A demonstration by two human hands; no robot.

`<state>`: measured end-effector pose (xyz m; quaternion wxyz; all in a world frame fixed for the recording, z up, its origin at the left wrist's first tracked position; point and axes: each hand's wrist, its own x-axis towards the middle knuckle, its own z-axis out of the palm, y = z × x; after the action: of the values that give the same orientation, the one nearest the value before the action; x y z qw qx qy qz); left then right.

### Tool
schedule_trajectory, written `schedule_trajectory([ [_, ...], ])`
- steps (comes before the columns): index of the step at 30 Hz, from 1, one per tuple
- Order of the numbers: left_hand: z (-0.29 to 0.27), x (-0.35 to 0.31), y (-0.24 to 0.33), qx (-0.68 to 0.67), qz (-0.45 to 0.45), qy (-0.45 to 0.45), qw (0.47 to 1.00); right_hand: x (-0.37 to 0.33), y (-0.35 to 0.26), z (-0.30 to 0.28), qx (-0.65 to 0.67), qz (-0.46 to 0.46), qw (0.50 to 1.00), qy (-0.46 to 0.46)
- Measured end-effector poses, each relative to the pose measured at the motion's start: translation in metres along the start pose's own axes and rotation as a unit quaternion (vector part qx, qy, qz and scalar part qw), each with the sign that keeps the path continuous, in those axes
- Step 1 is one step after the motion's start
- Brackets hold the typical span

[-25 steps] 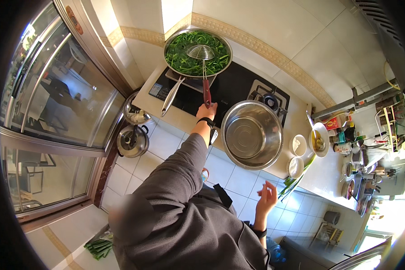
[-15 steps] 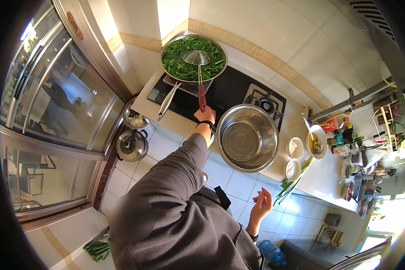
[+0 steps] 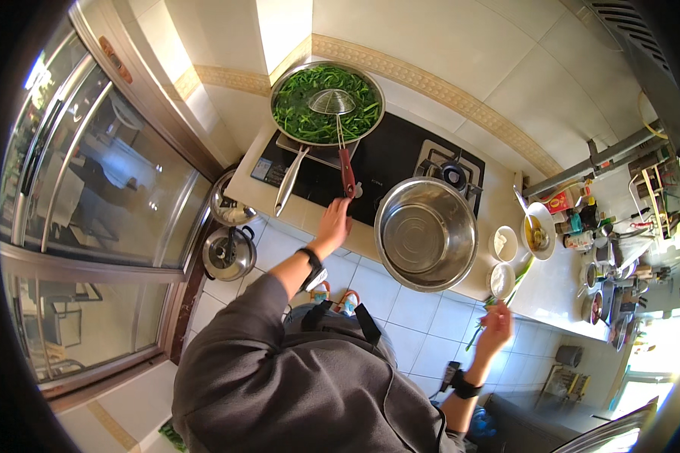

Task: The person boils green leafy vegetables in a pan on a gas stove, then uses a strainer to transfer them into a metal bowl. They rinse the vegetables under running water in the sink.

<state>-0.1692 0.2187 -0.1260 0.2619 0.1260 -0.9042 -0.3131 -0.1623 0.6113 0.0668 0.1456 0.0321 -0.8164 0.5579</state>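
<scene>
Steel pan (image 3: 321, 144), on hob's (image 3: 389, 147) L side, is holding greens (image 3: 302, 121); skimmer (image 3: 347, 167) is resting in it. L hand (image 3: 334, 225) is easing back to skimmer's handle tip, poss. touching, grip can't tell; stirring's prob. pausing. R hand (image 3: 495, 326) is swinging outward, fingers curling, contents can't tell, partly hiding scallions (image 3: 518, 279).

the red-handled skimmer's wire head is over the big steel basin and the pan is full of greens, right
Not the basin: the head view shows the red-handled skimmer's wire head over the pan. The pan is indeed full of greens.
</scene>
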Motion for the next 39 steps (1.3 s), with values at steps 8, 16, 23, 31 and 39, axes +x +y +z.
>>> schedule_trajectory([
  [8, -0.057, -0.125, -0.082, 0.071, -0.152, -0.535, 0.828, 0.122, -0.060, -0.095, -0.130, -0.018, 0.990, -0.051],
  [16, -0.075, -0.154, -0.120, 0.044, -0.204, -0.294, 0.933, 0.270, -0.016, -0.160, -0.280, 0.181, 0.919, -0.210],
  [23, -0.042, -0.163, -0.096, 0.077, -0.310, -0.331, 0.888, 0.400, 0.071, -0.193, -0.243, 0.205, 0.947, -0.048],
  [31, 0.010, -0.223, -0.087, -0.007, -0.380, -0.181, 0.907, 0.544, 0.165, -0.152, -0.486, -0.141, 0.850, -0.143],
  [39, -0.020, -0.462, -0.013, 0.098, -0.562, -0.291, 0.768, 0.650, 0.203, -0.096, -0.145, 0.087, 0.986, -0.004],
])
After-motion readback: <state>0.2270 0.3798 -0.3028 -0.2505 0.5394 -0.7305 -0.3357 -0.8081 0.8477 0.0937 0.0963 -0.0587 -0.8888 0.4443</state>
